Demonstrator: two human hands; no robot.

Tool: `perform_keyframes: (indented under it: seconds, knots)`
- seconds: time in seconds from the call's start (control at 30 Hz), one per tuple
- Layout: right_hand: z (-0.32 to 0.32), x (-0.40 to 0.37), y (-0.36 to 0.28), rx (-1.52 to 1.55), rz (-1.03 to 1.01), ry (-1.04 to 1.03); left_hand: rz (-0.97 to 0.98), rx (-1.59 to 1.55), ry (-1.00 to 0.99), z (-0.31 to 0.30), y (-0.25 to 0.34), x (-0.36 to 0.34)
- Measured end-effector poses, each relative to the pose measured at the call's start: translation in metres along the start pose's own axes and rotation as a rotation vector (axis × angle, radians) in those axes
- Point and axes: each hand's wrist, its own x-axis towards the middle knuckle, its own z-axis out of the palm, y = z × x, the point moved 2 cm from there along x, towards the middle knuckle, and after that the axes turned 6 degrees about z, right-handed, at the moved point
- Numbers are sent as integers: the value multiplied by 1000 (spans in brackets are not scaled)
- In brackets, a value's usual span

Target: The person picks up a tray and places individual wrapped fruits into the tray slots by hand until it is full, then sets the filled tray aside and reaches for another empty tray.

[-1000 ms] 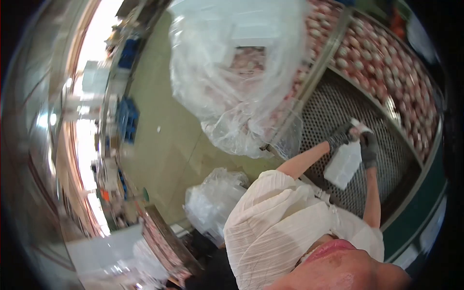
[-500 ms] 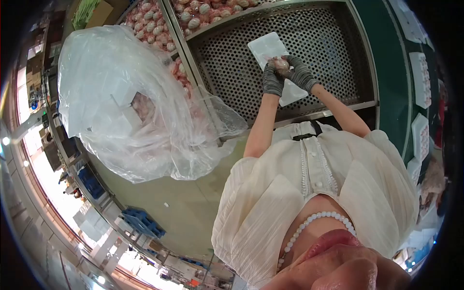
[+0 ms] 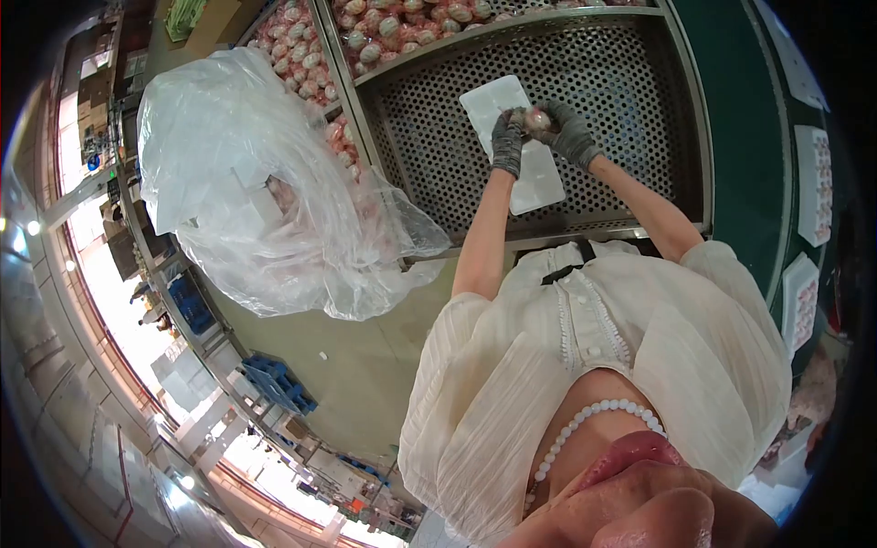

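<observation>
My left hand (image 3: 508,142) and my right hand (image 3: 567,133) both wear grey gloves and meet over a white foam tray (image 3: 537,187). Between them is a small round wrapped ball (image 3: 538,120), pale with pinkish-red film. The right fingers close round it, while the left fingers pinch at its left side; what exactly they grip there is too small to tell. Shallow hollows show in the tray, which lies at a slant on a perforated metal table (image 3: 621,100). My hands and wrists cover its middle.
Similar wrapped balls (image 3: 388,27) fill metal bins beyond and left of the table. A big clear plastic bag (image 3: 237,164) drapes over the left bin. Along the right runs a green belt (image 3: 744,137) with filled white trays (image 3: 813,183). Raised metal rims edge the table.
The ball has turned and shifted slightly right between my hands. My camera view has shifted, so the bag and bins appear further right. The trays on the belt appear lower.
</observation>
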Motion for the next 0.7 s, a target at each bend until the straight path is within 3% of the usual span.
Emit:
perform_keyframes:
  seconds: [0.07, 0.17, 0.2, 0.27, 0.33, 0.4, 0.47, 0.53, 0.6, 0.67, 0.7]
  knots:
    - [3, 24, 8, 27, -3, -15, 58, 21, -17, -7, -13, 28]
    - [10, 51, 3, -34, -6, 21, 493, 547, 93, -20, -16, 68]
    - [12, 59, 3, -35, -2, 28, 493, 546, 84, -23, -17, 77]
    - [17, 71, 0, -255, -69, 119, 666, 883, 146, -27, -15, 92]
    - [17, 78, -4, -352, -62, 133, 652, 1004, 165, -21, 4, 88]
    - [30, 78, -11, -587, -185, 178, 416, 794, 121, -35, -11, 96]
    - [38, 91, -20, -638, -124, 123, 440, 612, 148, -41, -24, 106]
    - [42, 95, -25, -769, -106, 38, 580, 795, 23, -34, -12, 88]
    - [52, 108, -29, -923, -47, -80, 636, 687, 53, -33, -11, 75]
    - [57, 111, -34, -858, 204, -150, 810, 1067, 29, -40, -33, 85]
    - [59, 105, -26, -897, -31, -107, 847, 1169, -14, -39, -30, 86]
